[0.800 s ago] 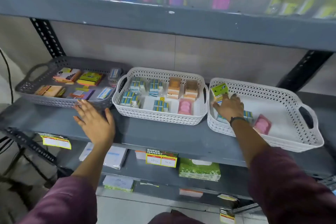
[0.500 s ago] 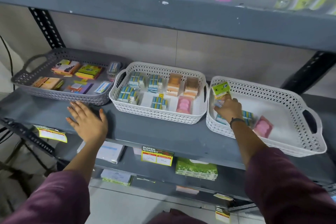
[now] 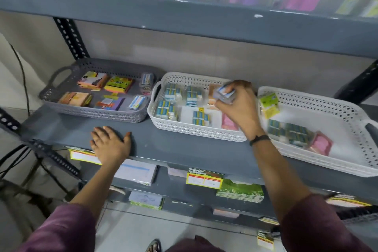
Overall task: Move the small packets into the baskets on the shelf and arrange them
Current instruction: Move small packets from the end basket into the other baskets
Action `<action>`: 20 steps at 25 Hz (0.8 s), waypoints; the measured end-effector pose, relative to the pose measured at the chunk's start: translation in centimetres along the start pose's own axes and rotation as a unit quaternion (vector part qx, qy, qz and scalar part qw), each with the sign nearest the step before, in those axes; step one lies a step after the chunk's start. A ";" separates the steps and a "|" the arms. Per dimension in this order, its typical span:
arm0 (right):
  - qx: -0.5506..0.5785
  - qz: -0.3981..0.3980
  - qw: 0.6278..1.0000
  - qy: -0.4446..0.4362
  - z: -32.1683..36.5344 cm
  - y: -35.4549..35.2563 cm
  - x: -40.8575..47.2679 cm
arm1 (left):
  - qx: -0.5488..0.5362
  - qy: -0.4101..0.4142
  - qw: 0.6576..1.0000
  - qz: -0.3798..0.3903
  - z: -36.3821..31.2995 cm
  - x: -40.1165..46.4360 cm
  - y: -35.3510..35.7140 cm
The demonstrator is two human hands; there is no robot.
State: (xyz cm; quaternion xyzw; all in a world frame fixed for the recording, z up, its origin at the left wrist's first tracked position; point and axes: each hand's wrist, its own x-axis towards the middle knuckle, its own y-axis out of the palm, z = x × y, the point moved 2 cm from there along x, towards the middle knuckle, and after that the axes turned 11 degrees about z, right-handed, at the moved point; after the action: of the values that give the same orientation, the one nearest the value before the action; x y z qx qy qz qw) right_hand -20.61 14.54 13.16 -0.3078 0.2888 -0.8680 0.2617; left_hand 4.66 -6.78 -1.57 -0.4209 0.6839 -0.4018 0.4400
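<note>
Mid-task: right hand (image 3: 238, 106) grip clamped on small packet (image 3: 225, 93) over middle basket (image 3: 196, 129); several remain in right basket (image 3: 327, 161) beside it.

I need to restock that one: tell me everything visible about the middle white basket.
The middle white basket is perforated plastic with a handle cut-out at its left end. It sits flat on the grey shelf, beside the grey basket. Inside lie blue-striped packets and pink ones. The right hand holds a packet above it.
</note>
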 end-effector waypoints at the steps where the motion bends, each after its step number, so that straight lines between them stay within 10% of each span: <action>1: 0.017 0.018 0.999 -0.030 2.1 2.2 0.3 | 0.002 0.001 1.000 0.019 -0.1 -0.1 -0.2; 14: -0.195 0.373 0.900 -0.110 11.6 24.0 6.0 | 0.006 0.024 0.997 0.071 0.2 0.5 -1.1; 20: -0.163 0.346 0.921 -0.078 11.0 21.0 6.7 | -0.002 0.023 0.998 0.056 0.3 0.4 -0.8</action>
State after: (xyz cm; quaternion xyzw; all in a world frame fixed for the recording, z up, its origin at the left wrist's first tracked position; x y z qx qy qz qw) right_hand -11.75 -8.09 8.91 -0.2937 0.4936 -0.6377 0.5132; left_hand 4.97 -7.48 -1.02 -0.3731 0.7173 -0.3848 0.4452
